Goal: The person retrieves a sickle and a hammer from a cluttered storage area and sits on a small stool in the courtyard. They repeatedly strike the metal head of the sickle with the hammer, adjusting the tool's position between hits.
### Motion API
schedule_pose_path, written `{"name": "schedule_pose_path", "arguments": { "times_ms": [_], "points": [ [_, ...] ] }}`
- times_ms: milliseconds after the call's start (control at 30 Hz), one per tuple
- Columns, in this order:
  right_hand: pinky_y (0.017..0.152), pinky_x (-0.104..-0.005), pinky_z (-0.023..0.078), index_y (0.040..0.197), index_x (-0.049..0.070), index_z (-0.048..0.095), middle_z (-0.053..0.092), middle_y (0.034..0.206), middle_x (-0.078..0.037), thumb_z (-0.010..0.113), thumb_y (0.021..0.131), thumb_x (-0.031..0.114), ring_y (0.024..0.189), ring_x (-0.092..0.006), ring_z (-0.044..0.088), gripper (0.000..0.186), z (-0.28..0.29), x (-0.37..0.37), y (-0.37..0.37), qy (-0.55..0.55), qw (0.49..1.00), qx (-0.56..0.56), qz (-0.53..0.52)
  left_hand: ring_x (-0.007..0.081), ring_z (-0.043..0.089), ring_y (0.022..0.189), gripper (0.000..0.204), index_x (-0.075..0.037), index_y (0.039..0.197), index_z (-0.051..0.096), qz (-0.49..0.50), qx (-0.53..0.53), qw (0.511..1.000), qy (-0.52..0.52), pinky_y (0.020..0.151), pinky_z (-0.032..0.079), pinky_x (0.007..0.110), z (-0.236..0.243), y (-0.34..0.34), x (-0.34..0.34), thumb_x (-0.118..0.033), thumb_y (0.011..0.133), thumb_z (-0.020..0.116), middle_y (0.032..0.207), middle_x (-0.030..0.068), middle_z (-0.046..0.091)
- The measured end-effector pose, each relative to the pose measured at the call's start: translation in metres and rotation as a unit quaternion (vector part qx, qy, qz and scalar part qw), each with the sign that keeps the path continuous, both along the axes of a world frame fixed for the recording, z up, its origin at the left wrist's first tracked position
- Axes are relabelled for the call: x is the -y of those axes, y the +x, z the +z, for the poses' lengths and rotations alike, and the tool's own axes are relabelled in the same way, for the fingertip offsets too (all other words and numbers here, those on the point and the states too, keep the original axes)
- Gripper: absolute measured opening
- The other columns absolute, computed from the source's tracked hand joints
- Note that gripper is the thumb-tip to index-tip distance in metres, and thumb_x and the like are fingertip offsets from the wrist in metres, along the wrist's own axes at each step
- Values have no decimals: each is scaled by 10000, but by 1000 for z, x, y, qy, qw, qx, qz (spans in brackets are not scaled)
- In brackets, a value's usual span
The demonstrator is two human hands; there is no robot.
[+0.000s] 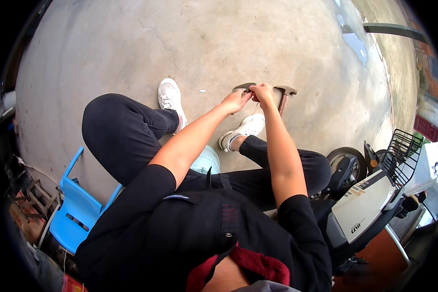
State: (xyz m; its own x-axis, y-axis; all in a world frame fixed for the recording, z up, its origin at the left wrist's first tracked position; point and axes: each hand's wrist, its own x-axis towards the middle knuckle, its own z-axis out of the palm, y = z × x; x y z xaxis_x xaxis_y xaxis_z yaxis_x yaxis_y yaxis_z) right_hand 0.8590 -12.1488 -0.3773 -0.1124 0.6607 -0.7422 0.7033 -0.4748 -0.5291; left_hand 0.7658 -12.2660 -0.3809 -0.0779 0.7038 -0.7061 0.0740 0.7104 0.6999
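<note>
My left hand [235, 102] and my right hand [263, 93] meet in front of me, above the floor beyond my right shoe. The fingers of both are closed and pinched together. What sits between the fingertips is too small and too covered to name. A dark, curved, blade-like piece [243, 86] shows just beyond the left fingers; whether it is held or lies on the floor I cannot tell. Right beside my right hand is a hammer [285, 91] with a dark metal head and a reddish-brown handle, partly behind my forearm.
Pale concrete floor [219, 39] spreads ahead, with a small white scrap [202, 91] on it. My white shoes [169, 95] stand apart. A light-blue rounded thing [207, 159] shows between my legs. A blue plastic chair [73, 214] is at left, a scooter [362, 204] with a black basket at right.
</note>
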Motion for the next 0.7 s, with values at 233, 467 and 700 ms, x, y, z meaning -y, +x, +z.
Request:
{"name": "schedule_pose_path", "arguments": {
  "times_ms": [233,467,700],
  "points": [
    [603,-295,572,925,-21,576,643,789,-112,591,848,66,648,-194,651,117,33,-11,4,-132,987,-95,14,270,628,617,605,0,1074,514,26,3,1000,3,527,481,387,-12,3,3,-576,921,411,799,179,641],
    [613,-314,568,1033,-15,577,648,849,-118,608,913,302,697,-194,650,340,56,-69,24,-76,977,5,197,142,461,456,489,-47,1011,489,47,28,999,2,406,376,308,-4,0,-3,-528,948,425,643,37,489],
    [545,-316,545,913,-17,634,641,755,-96,586,871,269,629,-172,626,293,88,-158,150,36,879,256,401,115,413,452,486,-48,1032,484,48,57,997,9,393,343,289,-8,5,1,-524,949,436,629,17,450]
  ]
}}
